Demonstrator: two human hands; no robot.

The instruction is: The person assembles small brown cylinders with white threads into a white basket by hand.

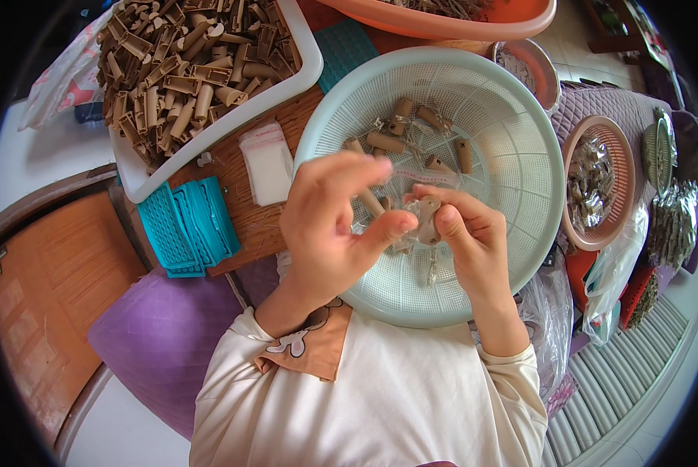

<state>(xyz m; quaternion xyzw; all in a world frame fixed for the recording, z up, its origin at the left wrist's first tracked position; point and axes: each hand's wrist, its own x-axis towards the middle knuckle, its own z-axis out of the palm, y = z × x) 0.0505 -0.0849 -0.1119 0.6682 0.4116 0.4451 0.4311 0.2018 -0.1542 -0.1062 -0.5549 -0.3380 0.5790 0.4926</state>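
My right hand pinches a small clear plastic bag between thumb and fingers, over the pale green mesh basket. Something tan shows in or behind the bag; its kind is partly hidden by the fingers. Just left of it, my left hand is raised with thumb and fingers apart and a bit blurred. Its thumb tip comes close to the bag; whether they touch I cannot tell. Several brown plastic tube-like pieces lie in the basket, with small shiny packets among them.
A white tub heaped with brown half-round pieces stands at the far left. Nearer are a stack of clear bags and teal plastic trays. A pink basket of silvery packets stands right; an orange basin stands behind.
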